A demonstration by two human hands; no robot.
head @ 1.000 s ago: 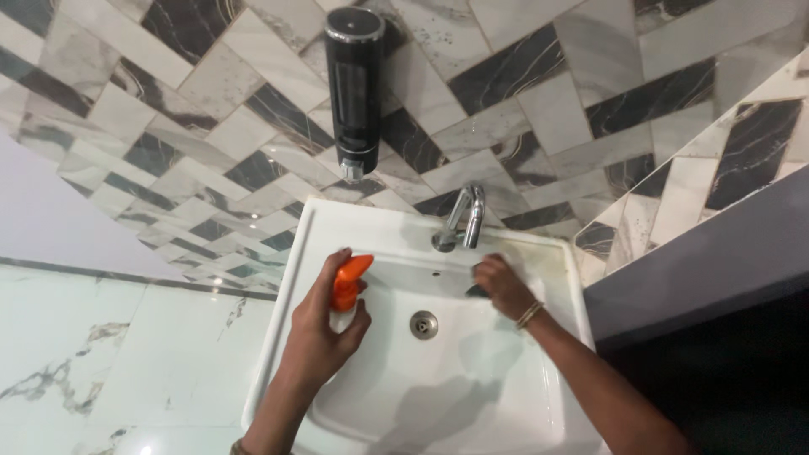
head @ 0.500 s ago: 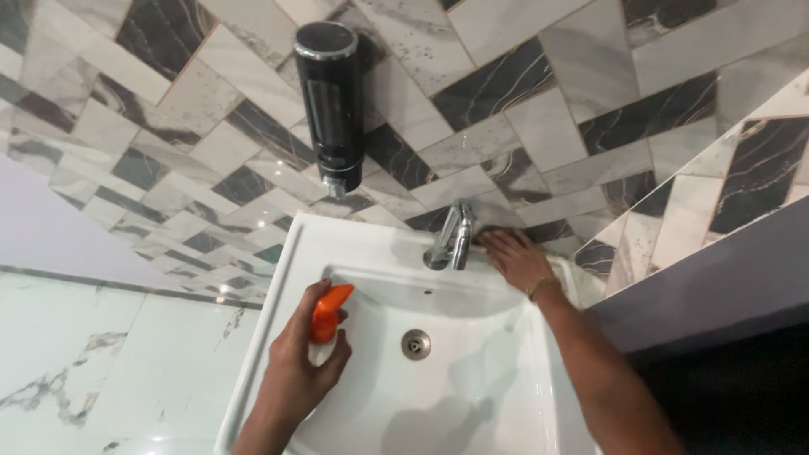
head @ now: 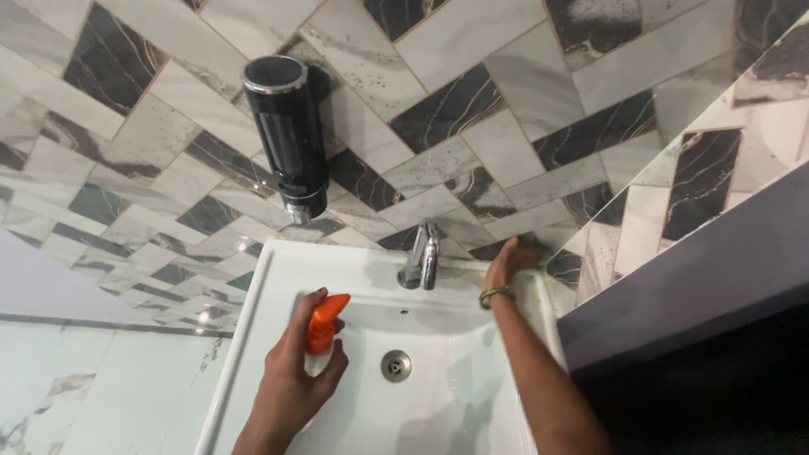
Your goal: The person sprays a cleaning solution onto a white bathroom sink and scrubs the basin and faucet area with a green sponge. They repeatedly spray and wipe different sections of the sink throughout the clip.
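Gripping the orange-topped spray bottle [head: 322, 337] in my left hand [head: 295, 383] over the white sink [head: 253, 337], near its left rim, I press my right hand [head: 510, 261] open-palmed at its back right corner. Squeezing the trigger needs the nozzle aimed into the basin.

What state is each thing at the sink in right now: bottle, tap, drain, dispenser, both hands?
Spray bottle: upright, held over the basin, orange nozzle toward the back.
Left hand: gripping the spray bottle.
Right hand: on the back ledge by the wall; whether it holds anything is hidden.
Tap: no water visible.
Drain: uncovered.
Sink: no standing water.
Dispenser: wall-mounted, untouched.
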